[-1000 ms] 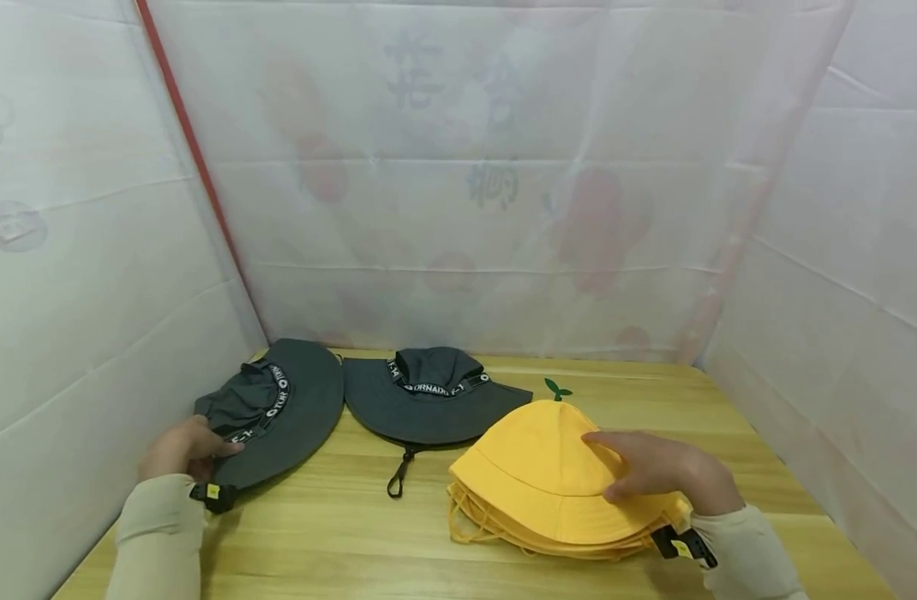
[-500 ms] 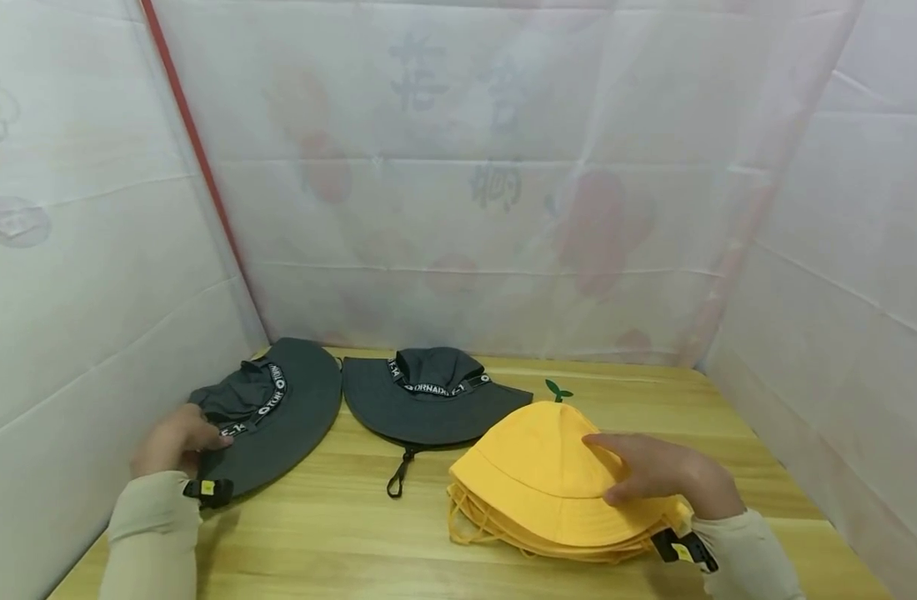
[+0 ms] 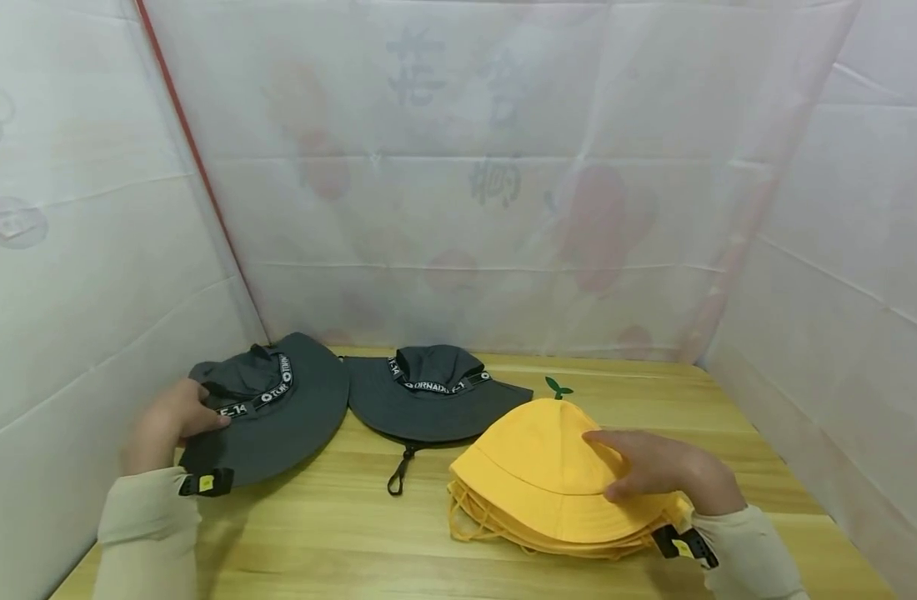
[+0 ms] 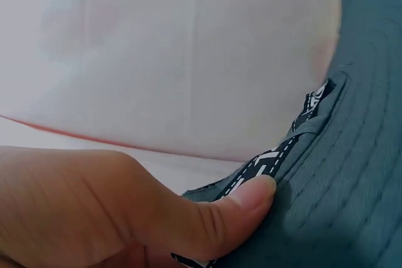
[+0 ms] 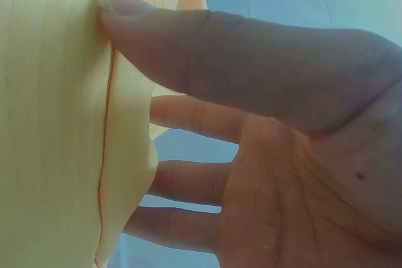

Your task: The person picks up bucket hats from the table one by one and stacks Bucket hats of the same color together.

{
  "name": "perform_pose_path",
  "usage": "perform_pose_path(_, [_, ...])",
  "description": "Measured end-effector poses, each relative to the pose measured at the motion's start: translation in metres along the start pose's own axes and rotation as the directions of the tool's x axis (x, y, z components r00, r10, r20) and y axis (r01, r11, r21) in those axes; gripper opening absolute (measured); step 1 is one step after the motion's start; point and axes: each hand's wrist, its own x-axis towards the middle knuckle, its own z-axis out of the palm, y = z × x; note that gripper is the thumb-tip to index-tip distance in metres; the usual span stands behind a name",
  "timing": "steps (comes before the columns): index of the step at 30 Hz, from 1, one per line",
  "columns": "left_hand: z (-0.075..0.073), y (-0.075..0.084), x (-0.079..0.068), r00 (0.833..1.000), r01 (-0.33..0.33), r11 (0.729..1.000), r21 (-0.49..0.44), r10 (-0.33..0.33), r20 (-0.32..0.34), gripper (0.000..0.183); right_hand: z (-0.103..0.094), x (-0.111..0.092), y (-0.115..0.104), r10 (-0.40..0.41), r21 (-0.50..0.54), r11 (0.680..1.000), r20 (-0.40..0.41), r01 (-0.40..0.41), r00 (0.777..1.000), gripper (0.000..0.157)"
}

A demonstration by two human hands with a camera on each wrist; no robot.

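Note:
My left hand (image 3: 169,421) grips a dark grey wide-brimmed sun hat (image 3: 308,417) at the left, by its near left side. In the left wrist view the thumb (image 4: 245,202) presses by the hat's black lettered band (image 4: 267,161); the other fingers are mostly hidden. My right hand (image 3: 664,468) rests against a stack of yellow bucket hats (image 3: 548,475), a green sprout on top. Its thumb (image 5: 188,54) lies on the yellow cloth, and the other fingers reach out fairly straight, tips partly hidden behind the fabric.
A second dark grey sun hat (image 3: 421,412) lies at the middle back, its black cord (image 3: 401,473) hanging toward the front. White sheeting (image 3: 458,208) walls in the wooden table (image 3: 338,533) at the back and both sides.
The left hand has moved slightly up and away, and the grey hat in it has turned and shifted a little, its near brim lifting. The right hand and yellow hats have not moved.

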Motion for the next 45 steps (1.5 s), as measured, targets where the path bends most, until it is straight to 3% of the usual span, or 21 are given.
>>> perform_pose_path(4, [-0.007, 0.011, -0.012, 0.994, -0.035, 0.994, 0.104, 0.046, -0.097, 0.070, -0.001, 0.000, 0.000, -0.002, -0.007, 1.000, -0.001, 0.002, 1.000, 0.083])
perform_pose_path(8, [-0.010, 0.023, -0.018, 0.979, -0.076, 0.989, 0.127, 0.098, -0.181, 0.071, -0.001, 0.002, 0.001, 0.016, -0.008, 1.000, 0.001, -0.016, 1.000, 0.083])
perform_pose_path(13, [-0.006, 0.035, -0.025, 0.937, -0.172, 0.974, 0.149, 0.208, -0.281, 0.035, 0.000, 0.001, 0.002, 0.012, 0.001, 1.000, 0.004, -0.012, 1.000, 0.084])
perform_pose_path(19, [0.000, 0.046, -0.027, 0.897, -0.233, 0.964, 0.127, 0.264, -0.354, 0.053, 0.001, -0.001, 0.003, -0.008, 0.024, 1.000, 0.005, 0.008, 1.000, 0.084])
perform_pose_path(24, [0.003, 0.056, -0.026, 0.868, -0.257, 0.957, 0.135, 0.290, -0.403, 0.055, 0.001, -0.002, 0.003, -0.005, 0.019, 1.000, 0.003, 0.005, 1.000, 0.084])
perform_pose_path(29, [0.005, 0.062, -0.024, 0.833, -0.285, 0.943, 0.174, 0.333, -0.441, 0.018, 0.002, -0.003, 0.003, 0.006, 0.025, 1.000, 0.003, -0.006, 1.000, 0.084])
perform_pose_path(36, [0.006, 0.068, -0.022, 0.821, -0.315, 0.931, 0.182, 0.364, -0.440, 0.016, 0.001, -0.002, 0.004, -0.008, 0.006, 1.000, -0.004, 0.008, 1.000, 0.083])
perform_pose_path(45, [0.009, 0.073, -0.024, 0.841, -0.307, 0.936, 0.170, 0.351, -0.411, 0.030, 0.001, -0.003, 0.004, 0.003, 0.007, 1.000, 0.000, -0.003, 1.000, 0.084])
